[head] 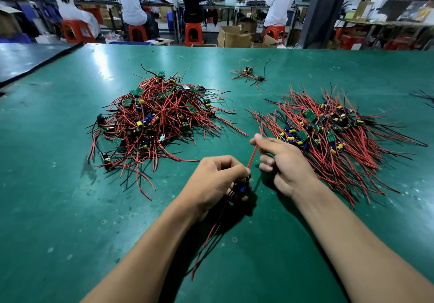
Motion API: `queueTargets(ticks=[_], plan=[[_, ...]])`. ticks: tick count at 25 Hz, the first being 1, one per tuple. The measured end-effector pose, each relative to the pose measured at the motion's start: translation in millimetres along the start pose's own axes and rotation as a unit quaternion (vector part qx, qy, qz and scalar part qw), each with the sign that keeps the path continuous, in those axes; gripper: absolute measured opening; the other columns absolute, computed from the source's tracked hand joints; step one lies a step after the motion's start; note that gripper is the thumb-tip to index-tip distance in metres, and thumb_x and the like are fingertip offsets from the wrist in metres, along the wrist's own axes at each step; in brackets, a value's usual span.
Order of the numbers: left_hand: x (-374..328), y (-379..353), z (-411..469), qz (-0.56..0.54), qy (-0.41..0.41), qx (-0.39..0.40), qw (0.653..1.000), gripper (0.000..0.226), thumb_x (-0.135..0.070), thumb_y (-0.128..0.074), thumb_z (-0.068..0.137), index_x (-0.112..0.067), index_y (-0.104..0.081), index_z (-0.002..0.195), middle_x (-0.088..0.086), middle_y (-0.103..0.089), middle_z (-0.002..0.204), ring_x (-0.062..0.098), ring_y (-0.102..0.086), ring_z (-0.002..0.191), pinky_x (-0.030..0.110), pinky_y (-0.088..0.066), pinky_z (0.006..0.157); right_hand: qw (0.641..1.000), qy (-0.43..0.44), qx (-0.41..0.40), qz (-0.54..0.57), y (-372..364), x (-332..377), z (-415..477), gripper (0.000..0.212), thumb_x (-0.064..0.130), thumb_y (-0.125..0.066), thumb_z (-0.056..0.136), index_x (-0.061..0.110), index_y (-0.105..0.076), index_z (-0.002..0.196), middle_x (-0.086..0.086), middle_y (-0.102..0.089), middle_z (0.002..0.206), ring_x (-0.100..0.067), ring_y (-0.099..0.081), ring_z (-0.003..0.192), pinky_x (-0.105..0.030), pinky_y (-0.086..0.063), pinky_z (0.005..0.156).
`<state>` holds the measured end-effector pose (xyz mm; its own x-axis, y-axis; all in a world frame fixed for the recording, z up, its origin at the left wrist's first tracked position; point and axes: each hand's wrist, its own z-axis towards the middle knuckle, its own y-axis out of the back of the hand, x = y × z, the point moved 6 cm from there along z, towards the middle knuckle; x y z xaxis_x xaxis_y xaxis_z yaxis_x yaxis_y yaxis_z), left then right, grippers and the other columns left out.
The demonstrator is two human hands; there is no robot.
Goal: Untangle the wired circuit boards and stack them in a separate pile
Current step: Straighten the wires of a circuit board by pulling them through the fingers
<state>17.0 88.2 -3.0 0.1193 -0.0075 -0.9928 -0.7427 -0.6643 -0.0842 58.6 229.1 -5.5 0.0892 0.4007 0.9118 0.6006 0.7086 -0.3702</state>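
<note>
Here, a small circuit board with blue and yellow components sits low at centre, clenched in my left hand. My right hand pinches its taut red wire between thumb and forefinger. A tangled heap of red-wired boards lies left, a sorted spread right, on the green table mat.

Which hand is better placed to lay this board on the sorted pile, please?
Right, probably. The right hand already pinches the board's red wire beside the sorted pile. The left hand grips the board, farther away.
</note>
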Motion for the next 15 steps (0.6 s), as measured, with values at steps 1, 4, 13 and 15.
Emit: queueTargets(ticks=[1,4,13,15], plan=[[-1,0,0,0.003,-0.001,0.004,1.0,0.017,-0.003,-0.064,0.086,-0.005,-0.063,0.069,0.004,-0.059,0.055,0.016,-0.054,0.044,0.025,-0.05,0.049,0.999,-0.012,-0.006,0.037,0,1,1,0.017,0.015,-0.063,0.095,0.002,-0.064,0.083,0.005,-0.042,0.056,-0.002,-0.027,0.036,-0.014,-0.023,0.034],[-2,-1,-1,0.002,0.003,0.011,1.0,0.017,-0.003,-0.065,0.086,-0.004,-0.064,0.069,0.005,-0.059,0.054,0.019,-0.055,0.042,0.022,-0.047,0.045,0.982,-0.08,-0.001,0.173,1,2,1,0.029,0.02,-0.058,0.097,0.003,-0.06,0.073,0.003,-0.038,0.057,-0.002,-0.026,0.031,-0.013,-0.022,0.031],[-1,2,-3,-0.021,0.022,0.022,0.999,0.022,-0.003,-0.063,0.085,-0.009,-0.066,0.064,0.014,-0.063,0.058,0.02,-0.054,0.041,0.02,-0.045,0.043,0.961,-0.069,0.057,0.263,-3,11,1,0.011,0.012,-0.066,0.078,0.005,-0.066,0.086,0.004,-0.044,0.067,-0.001,-0.043,0.04,-0.01,-0.038,0.039],[2,2,-3,-0.027,0.03,0.033,0.999,0.022,-0.005,-0.066,0.083,-0.013,-0.067,0.062,0.011,-0.062,0.056,0.021,-0.054,0.045,0.022,-0.047,0.046,0.972,-0.038,0.025,0.231,5,11,5,0.014,0.008,-0.069,0.073,0.009,-0.066,0.086,0.003,-0.058,0.062,-0.001,-0.055,0.045,-0.013,-0.048,0.044]])
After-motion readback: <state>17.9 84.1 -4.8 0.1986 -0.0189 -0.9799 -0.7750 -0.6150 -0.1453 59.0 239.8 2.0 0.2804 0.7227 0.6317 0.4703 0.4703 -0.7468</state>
